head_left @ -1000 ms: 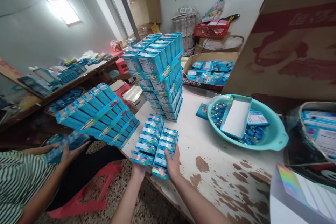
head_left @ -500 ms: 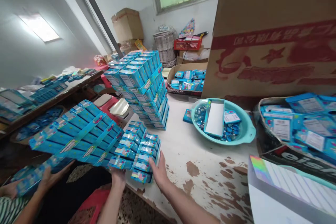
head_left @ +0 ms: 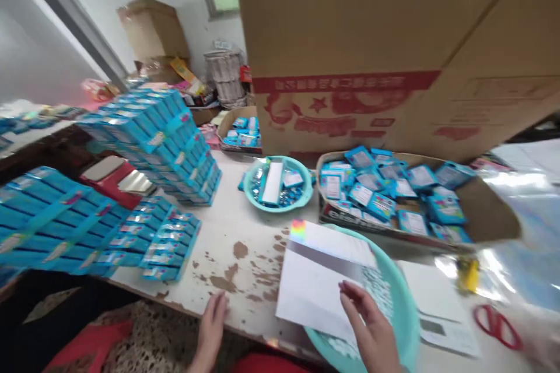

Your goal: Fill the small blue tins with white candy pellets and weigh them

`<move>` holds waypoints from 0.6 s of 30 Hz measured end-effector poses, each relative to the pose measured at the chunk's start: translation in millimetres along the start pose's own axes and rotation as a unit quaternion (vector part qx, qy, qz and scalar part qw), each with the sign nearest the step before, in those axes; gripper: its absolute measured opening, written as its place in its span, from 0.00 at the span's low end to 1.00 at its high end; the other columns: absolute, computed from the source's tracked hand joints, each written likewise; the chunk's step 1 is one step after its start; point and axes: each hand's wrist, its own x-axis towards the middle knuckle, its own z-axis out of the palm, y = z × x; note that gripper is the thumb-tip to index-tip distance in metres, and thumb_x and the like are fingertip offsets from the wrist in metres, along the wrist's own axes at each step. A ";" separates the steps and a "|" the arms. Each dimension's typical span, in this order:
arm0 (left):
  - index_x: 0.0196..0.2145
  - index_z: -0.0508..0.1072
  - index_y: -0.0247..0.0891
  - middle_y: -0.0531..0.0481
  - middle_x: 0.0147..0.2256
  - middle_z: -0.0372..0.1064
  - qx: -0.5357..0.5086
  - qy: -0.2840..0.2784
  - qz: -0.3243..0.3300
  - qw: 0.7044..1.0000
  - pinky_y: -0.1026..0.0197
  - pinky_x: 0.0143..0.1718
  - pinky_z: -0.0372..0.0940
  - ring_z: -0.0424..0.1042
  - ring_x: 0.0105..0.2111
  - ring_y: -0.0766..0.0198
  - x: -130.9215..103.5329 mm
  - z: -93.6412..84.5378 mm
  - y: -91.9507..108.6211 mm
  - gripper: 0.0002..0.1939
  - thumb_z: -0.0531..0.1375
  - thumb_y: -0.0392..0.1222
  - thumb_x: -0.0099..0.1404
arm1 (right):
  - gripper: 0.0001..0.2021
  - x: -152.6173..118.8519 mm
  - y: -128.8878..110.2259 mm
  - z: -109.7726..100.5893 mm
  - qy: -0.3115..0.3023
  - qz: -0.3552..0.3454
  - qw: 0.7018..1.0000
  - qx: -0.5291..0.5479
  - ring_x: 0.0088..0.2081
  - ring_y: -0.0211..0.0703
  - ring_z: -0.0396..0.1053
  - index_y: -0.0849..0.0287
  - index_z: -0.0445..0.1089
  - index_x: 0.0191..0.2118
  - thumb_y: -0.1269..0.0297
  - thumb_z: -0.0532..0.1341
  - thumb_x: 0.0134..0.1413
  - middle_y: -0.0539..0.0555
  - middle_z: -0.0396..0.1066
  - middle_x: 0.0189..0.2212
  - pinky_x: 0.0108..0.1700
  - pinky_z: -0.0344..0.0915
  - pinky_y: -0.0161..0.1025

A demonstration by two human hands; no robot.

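My left hand (head_left: 212, 326) rests at the table's front edge, fingers stretched out and holding nothing. My right hand (head_left: 370, 323) hovers over the lower right part of a white card sheet (head_left: 310, 285), its thumb and fingers apart and curved. Whether the fingertips touch the sheet is unclear. The sheet has a rainbow-shiny corner and lies across a large teal basin (head_left: 405, 297) with small white pieces inside. To the left, a tray of small blue boxes (head_left: 168, 247) sits at the table edge, apart from both hands, beside a longer block of blue boxes (head_left: 56, 221).
A tall stack of blue box trays (head_left: 161, 140) stands at the back left. A smaller teal bowl (head_left: 301, 198) holds shiny blue pieces and a white box. An open carton (head_left: 494, 221) is full of blue packs. Red scissors (head_left: 496, 326) lie at right, below a big cardboard box (head_left: 350, 23).
My view has swung right. Both hands have left the tray of blue boxes; my right hand has moved over to the white sheet, my left to the table edge.
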 end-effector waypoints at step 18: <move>0.31 0.67 0.37 0.54 0.25 0.69 -0.047 -0.171 0.102 0.979 0.65 0.29 0.60 0.67 0.26 0.64 -25.0 186.6 142.1 0.22 0.66 0.55 0.44 | 0.38 81.8 43.6 -104.6 0.030 -0.038 0.995 0.089 0.54 0.56 0.62 0.56 0.57 0.57 0.48 0.66 0.39 0.62 0.60 0.56 0.51 0.64 0.51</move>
